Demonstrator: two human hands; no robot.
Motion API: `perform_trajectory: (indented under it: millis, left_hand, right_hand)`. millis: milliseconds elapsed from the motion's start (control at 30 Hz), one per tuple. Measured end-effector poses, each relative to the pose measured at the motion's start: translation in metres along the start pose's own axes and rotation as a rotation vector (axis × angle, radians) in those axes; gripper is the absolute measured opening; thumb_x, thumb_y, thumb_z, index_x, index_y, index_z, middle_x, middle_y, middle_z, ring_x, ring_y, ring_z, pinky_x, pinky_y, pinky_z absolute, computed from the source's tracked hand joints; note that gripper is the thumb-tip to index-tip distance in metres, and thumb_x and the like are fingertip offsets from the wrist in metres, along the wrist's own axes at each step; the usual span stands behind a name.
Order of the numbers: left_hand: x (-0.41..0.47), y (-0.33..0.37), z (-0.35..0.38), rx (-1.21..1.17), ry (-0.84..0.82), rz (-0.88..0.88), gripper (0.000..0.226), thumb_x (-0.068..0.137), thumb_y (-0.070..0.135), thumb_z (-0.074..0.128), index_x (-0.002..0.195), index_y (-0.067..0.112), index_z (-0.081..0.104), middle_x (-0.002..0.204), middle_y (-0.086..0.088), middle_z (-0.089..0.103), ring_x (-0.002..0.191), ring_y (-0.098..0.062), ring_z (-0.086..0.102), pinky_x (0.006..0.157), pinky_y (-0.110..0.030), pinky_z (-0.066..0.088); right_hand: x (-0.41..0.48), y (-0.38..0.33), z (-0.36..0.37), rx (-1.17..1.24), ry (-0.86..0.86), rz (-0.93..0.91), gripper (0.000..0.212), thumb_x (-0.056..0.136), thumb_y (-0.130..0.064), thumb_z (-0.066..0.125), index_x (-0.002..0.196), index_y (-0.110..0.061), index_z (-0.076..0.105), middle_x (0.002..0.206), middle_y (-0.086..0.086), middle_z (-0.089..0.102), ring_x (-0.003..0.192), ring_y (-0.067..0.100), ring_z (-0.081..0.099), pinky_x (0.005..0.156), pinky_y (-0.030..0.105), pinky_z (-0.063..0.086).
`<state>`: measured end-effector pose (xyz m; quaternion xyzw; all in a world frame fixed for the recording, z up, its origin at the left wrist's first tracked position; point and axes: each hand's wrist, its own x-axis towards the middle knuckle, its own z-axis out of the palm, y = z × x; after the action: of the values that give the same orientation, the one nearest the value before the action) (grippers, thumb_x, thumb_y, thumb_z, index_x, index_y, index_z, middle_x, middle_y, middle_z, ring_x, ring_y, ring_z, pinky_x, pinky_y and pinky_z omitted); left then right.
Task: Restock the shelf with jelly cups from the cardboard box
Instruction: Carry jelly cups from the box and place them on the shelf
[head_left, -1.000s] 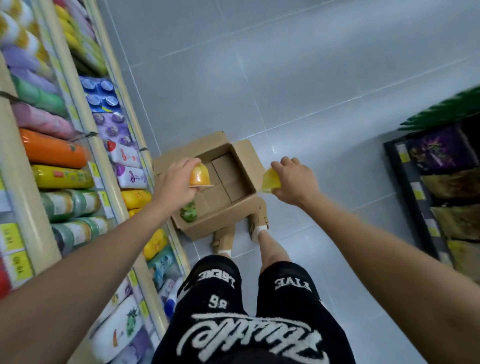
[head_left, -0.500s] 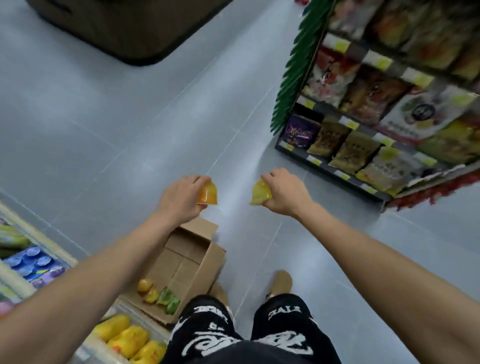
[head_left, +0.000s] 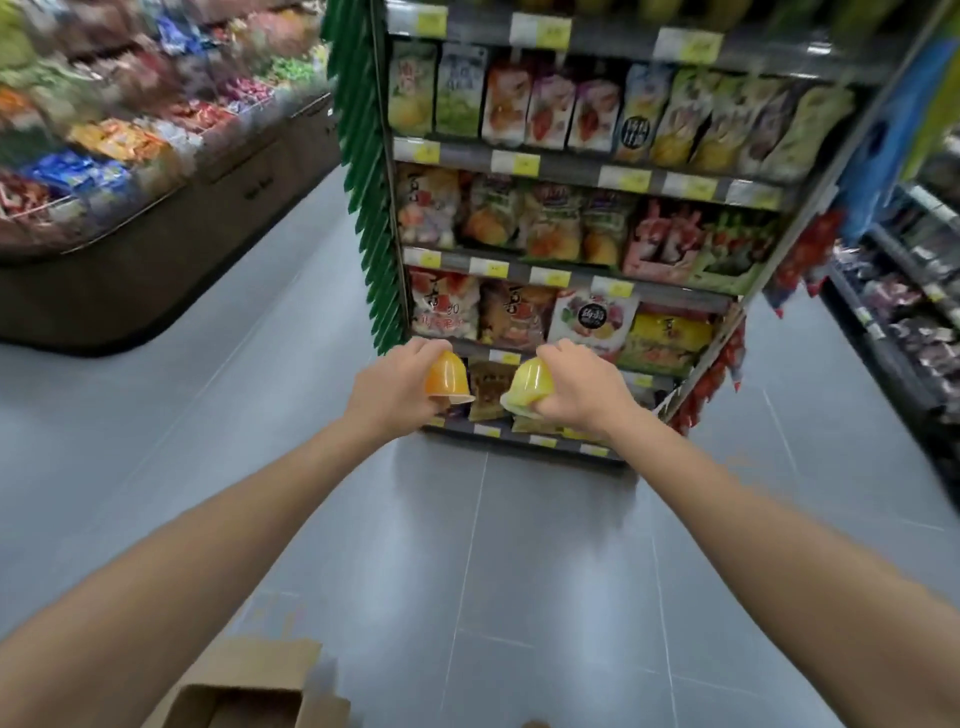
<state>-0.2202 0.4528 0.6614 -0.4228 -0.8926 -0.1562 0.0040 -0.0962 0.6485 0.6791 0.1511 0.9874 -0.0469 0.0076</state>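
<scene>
My left hand (head_left: 395, 387) grips an orange jelly cup (head_left: 447, 378), held upside down with its lid rim at the bottom. My right hand (head_left: 579, 387) grips a yellow jelly cup (head_left: 527, 387), also inverted. Both hands are stretched out in front of me at mid-height, close together, facing a shelf unit (head_left: 566, 166) packed with snack bags. The open cardboard box (head_left: 244, 691) stands on the floor at the lower left edge of the view; its contents are hidden.
A low dark display counter (head_left: 130, 291) piled with wrapped sweets runs along the left. Another shelf rack (head_left: 904, 291) lines the right edge. Grey tiled floor (head_left: 493, 545) lies between me and the shelf unit. A green fringe strip (head_left: 363, 171) edges the unit's left side.
My view has swung up from the floor and box toward the snack shelf ahead. Both hands keep their cups and have risen with the turn; the box has dropped to the bottom edge.
</scene>
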Motion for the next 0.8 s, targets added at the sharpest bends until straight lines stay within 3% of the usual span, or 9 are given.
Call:
perform_trajectory:
  millis: [100,200,367,467,600,700,800]
  left_hand:
    - [0.044,0.041,-0.009,-0.100,0.062,-0.008,0.067,0.080,0.048,0.070,0.136,0.028,0.041,0.132,0.006,0.049,0.118,-0.022,0.050,0.084,-0.041,0.049]
    - [0.084,0.080,-0.019,-0.233,0.108,-0.045,0.074,0.079,0.051,0.069,0.139,0.021,0.039,0.132,0.000,0.050,0.119,-0.023,0.051,0.091,-0.042,0.048]
    - [0.139,0.131,-0.040,-0.470,0.168,-0.104,0.075,0.086,0.040,0.067,0.146,0.015,0.030,0.137,-0.009,0.047,0.123,-0.028,0.047,0.097,-0.040,0.044]
    - [0.166,0.153,-0.059,-0.537,0.205,-0.102,0.068,0.088,0.042,0.064,0.144,0.019,0.033,0.133,-0.007,0.050,0.120,-0.027,0.049,0.091,-0.035,0.042]
    - [0.208,0.174,-0.088,-0.668,0.249,-0.121,0.059,0.089,0.044,0.060,0.139,0.021,0.039,0.126,-0.003,0.054,0.115,-0.024,0.052,0.090,-0.035,0.045]
    - [0.246,0.187,-0.109,-0.739,0.310,-0.122,0.047,0.091,0.045,0.058,0.129,0.020,0.047,0.113,0.001,0.055,0.109,-0.022,0.054,0.085,-0.032,0.043]
    - [0.289,0.197,-0.129,-0.815,0.343,-0.084,0.043,0.089,0.047,0.059,0.122,0.019,0.051,0.107,0.002,0.058,0.105,-0.022,0.057,0.090,-0.038,0.048]
  right_hand:
    - [0.008,0.045,-0.031,0.032,0.047,0.068,0.043,0.083,-0.045,0.064,0.105,-0.012,0.047,0.101,0.006,0.048,0.096,0.028,0.055,0.064,0.035,0.046]
    - [0.016,0.084,-0.063,0.094,0.089,0.127,0.059,0.086,-0.050,0.062,0.126,-0.008,0.046,0.121,0.010,0.050,0.107,0.028,0.054,0.081,0.040,0.052]
    - [0.032,0.132,-0.112,0.217,0.238,0.210,0.068,0.088,-0.052,0.059,0.134,-0.005,0.041,0.123,0.015,0.052,0.103,0.028,0.054,0.076,0.036,0.048]
    - [0.046,0.153,-0.144,0.330,0.303,0.248,0.076,0.089,-0.050,0.059,0.143,-0.003,0.034,0.136,0.015,0.049,0.117,0.029,0.052,0.088,0.035,0.046]
    - [0.072,0.175,-0.183,0.421,0.407,0.260,0.067,0.090,-0.048,0.059,0.138,-0.004,0.041,0.133,0.014,0.052,0.119,0.029,0.050,0.079,0.029,0.039]
    - [0.093,0.192,-0.213,0.467,0.497,0.266,0.067,0.090,-0.046,0.060,0.141,-0.007,0.040,0.138,0.011,0.050,0.125,0.029,0.047,0.087,0.030,0.039]
    - [0.116,0.210,-0.244,0.522,0.584,0.281,0.063,0.089,-0.044,0.061,0.139,-0.010,0.043,0.134,0.010,0.053,0.121,0.028,0.049,0.088,0.031,0.041]
